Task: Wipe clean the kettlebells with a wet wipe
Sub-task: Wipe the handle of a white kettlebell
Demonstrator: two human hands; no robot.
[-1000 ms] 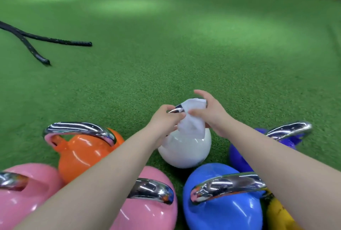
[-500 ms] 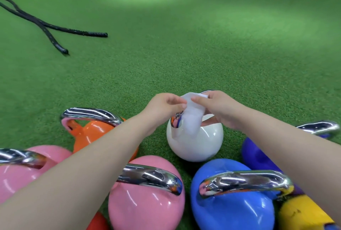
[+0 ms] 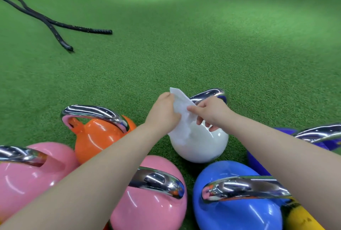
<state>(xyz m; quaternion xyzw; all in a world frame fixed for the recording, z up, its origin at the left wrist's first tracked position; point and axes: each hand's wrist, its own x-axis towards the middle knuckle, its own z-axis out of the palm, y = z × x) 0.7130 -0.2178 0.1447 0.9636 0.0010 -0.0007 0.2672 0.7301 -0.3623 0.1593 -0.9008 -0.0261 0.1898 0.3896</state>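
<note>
A white kettlebell (image 3: pixel 204 146) with a chrome handle (image 3: pixel 210 95) stands on the green turf in front of me. A white wet wipe (image 3: pixel 181 115) hangs stretched in front of its handle and upper body. My left hand (image 3: pixel 163 113) pinches the wipe's upper left edge. My right hand (image 3: pixel 212 112) grips the wipe's right side, just in front of the handle. Around it stand an orange kettlebell (image 3: pixel 96 135), two pink kettlebells (image 3: pixel 24 178) (image 3: pixel 147 209), a blue one (image 3: pixel 238 209), a purple one (image 3: pixel 258 163) and a yellow one (image 3: pixel 302 220).
A black battle rope (image 3: pixel 53 25) lies on the turf (image 3: pixel 184 36) at the far left, both its ends pointing toward me. The kettlebells crowd the near ground under my forearms.
The wipe was wrapped over the white kettlebell's handle; now both hands hold it spread out off the handle, which shows bare. My left hand rose slightly. The view tilted down.
</note>
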